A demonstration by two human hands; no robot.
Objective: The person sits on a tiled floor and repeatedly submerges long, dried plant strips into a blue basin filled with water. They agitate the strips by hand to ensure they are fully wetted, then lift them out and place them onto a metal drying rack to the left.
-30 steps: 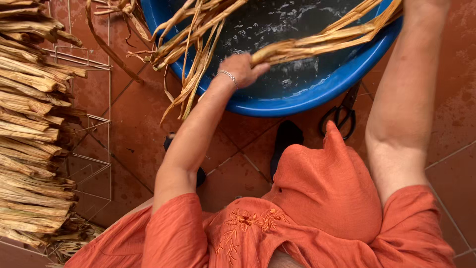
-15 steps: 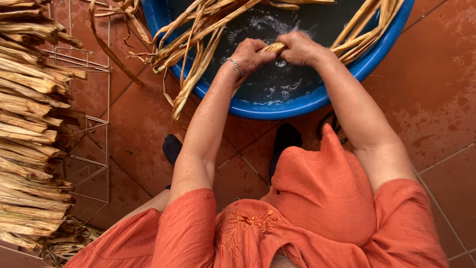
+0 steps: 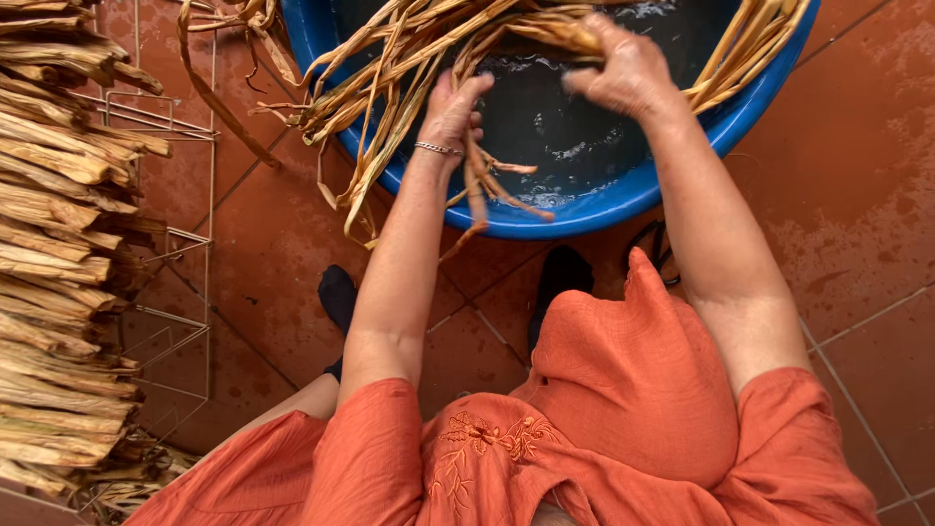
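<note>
A big blue basin (image 3: 623, 200) with dark water stands on the terracotta tile floor in front of me. Long tan dried leaf strips (image 3: 390, 88) lie in it and hang over its left rim. My left hand (image 3: 453, 107), with a bracelet on the wrist, grips several wet strips that dangle below it over the near rim. My right hand (image 3: 623, 68) is closed on a thicker bundle of strips above the water. Both arms reach out from orange sleeves.
A wire rack (image 3: 166, 244) at the left holds a thick stack of dried leaf bundles (image 3: 49, 263). Black scissors (image 3: 657, 248) lie on the tiles by the basin's near edge. My dark-socked feet (image 3: 339, 297) rest on the floor below the basin.
My hands, together at the basin's middle half a second ago, have drawn apart. The left now holds hanging strips, and the right has lifted a bundle toward the far side.
</note>
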